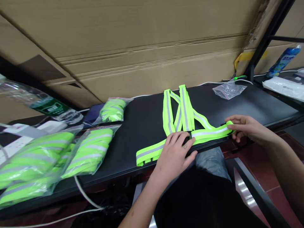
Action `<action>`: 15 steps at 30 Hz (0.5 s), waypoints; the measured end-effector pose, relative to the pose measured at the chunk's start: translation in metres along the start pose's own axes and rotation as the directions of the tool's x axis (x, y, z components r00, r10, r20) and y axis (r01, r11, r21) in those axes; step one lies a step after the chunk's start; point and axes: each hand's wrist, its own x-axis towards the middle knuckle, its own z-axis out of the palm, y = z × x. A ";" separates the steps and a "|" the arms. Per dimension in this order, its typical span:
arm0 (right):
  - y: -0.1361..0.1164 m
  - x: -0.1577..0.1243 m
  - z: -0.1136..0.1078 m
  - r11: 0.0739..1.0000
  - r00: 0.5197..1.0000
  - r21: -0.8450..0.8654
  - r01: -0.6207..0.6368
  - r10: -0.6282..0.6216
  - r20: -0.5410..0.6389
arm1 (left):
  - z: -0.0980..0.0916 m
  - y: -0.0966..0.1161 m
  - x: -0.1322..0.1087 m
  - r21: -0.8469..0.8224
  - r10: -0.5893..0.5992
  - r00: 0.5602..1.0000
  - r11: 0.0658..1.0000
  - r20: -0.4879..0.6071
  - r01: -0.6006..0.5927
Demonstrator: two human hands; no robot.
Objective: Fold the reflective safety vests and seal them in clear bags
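Note:
A neon yellow-green reflective vest [186, 109] made of straps with silver stripes lies on the black table. Its shoulder straps point to the back, and its waist band runs along the front edge. My left hand [174, 152] bends its fingers over the middle of the band, at a black buckle [189, 135], with the thumb at the table's edge. At the band's right end, my right hand [244, 128] pinches the folded strap between thumb and fingers. The band's left end lies loose, and part of the band is hidden under my left hand.
Bagged reflective vests [91, 152] lie at the left, beside a power strip [14, 148] and a plastic bottle [53, 106]. An unfilled clear bag [229, 90] lies at the back right. Cardboard [152, 38] stands behind the table [142, 117]. A blue bottle [283, 60] is at far right.

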 end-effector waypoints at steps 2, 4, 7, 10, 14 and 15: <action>-0.003 -0.001 0.004 0.994 0.995 -0.079 0.081 -0.076 0.062 | 0.000 0.001 0.001 0.003 -0.012 1.000 1.000 0.012 0.012; -0.003 -0.001 0.007 0.979 0.986 -0.164 0.121 -0.100 0.133 | 0.000 0.002 0.001 0.003 -0.018 1.000 1.000 0.019 0.018; 0.002 0.000 0.003 0.964 0.980 -0.226 0.138 -0.100 0.171 | 0.000 0.002 0.001 -0.002 -0.022 0.999 1.000 0.025 0.022; 0.010 0.001 -0.005 0.963 0.971 -0.219 0.156 -0.109 0.212 | 0.000 0.002 0.001 0.001 -0.028 0.999 1.000 0.030 0.028; 0.012 -0.002 -0.014 0.951 0.951 -0.245 0.186 -0.111 0.289 | -0.002 0.000 0.000 0.008 -0.036 0.998 0.999 0.043 0.036; 0.012 -0.003 -0.016 0.949 0.948 -0.243 0.201 -0.126 0.293 | -0.002 0.000 0.000 0.007 -0.038 0.998 0.999 0.044 0.037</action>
